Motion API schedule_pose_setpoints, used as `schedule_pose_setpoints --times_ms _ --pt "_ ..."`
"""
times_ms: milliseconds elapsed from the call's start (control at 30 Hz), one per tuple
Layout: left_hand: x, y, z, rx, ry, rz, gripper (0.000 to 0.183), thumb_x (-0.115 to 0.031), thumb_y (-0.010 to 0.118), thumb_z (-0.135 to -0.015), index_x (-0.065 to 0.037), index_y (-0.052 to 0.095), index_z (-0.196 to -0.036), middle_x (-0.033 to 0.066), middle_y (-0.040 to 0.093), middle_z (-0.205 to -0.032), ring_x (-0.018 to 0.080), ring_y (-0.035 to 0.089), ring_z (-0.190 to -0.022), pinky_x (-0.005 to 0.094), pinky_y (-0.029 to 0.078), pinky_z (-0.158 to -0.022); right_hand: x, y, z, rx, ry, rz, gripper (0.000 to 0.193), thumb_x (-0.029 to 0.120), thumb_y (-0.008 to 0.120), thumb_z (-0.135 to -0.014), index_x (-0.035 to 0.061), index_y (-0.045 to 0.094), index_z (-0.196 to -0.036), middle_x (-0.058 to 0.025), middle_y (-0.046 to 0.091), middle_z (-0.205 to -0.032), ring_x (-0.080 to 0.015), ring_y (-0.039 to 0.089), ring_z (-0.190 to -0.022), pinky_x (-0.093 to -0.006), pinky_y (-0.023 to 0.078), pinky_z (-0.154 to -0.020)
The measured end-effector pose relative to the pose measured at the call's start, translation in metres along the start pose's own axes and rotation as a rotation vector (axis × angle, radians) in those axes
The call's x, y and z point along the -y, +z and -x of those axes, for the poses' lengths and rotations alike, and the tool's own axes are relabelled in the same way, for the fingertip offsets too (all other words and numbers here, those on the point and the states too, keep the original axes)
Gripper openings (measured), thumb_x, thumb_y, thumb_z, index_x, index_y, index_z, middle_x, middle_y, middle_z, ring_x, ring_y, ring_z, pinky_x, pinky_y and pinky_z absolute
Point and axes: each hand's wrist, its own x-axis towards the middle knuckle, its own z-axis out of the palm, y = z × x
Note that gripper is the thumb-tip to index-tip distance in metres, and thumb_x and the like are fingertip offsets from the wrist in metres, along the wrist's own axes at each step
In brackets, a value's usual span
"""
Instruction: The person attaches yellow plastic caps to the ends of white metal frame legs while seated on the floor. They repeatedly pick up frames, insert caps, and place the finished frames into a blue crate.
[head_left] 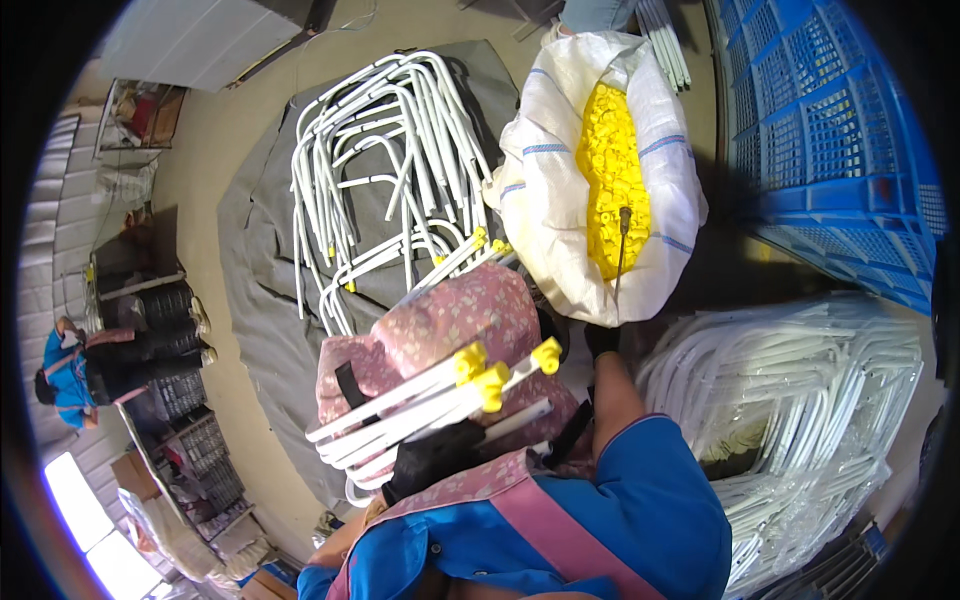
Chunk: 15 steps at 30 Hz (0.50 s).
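My left hand (432, 462), in a black glove, is closed around several white bent tubes (395, 422) lying across my lap. Three of their ends carry yellow plastic caps (490, 386); another white end beside them is bare. My right hand (602, 340), also gloved in black, is at the near rim of a white woven sack (545, 170). Its fingers are hidden there, so their grip does not show. Inside the open sack lies a heap of yellow caps (612, 150). A thin-shafted tool with a dark end (625, 222) rests over the caps and the near rim.
White bent tube frames (420, 150), some yellow-capped, lie on a grey cloth (255, 210) ahead. Blue plastic crates (830, 130) stand at the right. Plastic-wrapped white tubes (850, 400) are stacked at the near right. Another person (75, 365) is at the far left beside shelving.
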Motion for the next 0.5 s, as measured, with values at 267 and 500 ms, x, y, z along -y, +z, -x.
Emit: schedule_pose_setpoints --times_ms 267,500 --pt "-0.005 0.024 0.0 -0.101 0.051 -0.232 0.047 -0.018 0.065 -0.084 -0.015 0.057 -0.131 0.0117 0.063 -0.111 0.0325 0.067 -0.081 0.0429 0.054 -0.063 0.041 -0.086 0.055 -0.055 -0.705 0.046 0.015 0.014 0.064 -0.086 0.0066 0.061 -0.099 -0.0178 0.065 -0.089 -0.0391 0.063 -0.081 -0.0451 0.052 -0.07" --pt "0.005 0.038 0.023 -0.181 0.092 -0.221 0.045 -0.023 0.064 -0.089 -0.015 0.055 -0.132 0.013 0.061 -0.115 0.0309 0.065 -0.097 0.0421 0.056 -0.072 0.147 -0.235 0.09 0.184 -0.551 -0.508 0.03 0.006 0.056 -0.094 0.0041 0.053 -0.124 -0.0101 0.064 -0.105 -0.0228 0.062 -0.089 -0.0354 0.05 -0.076"
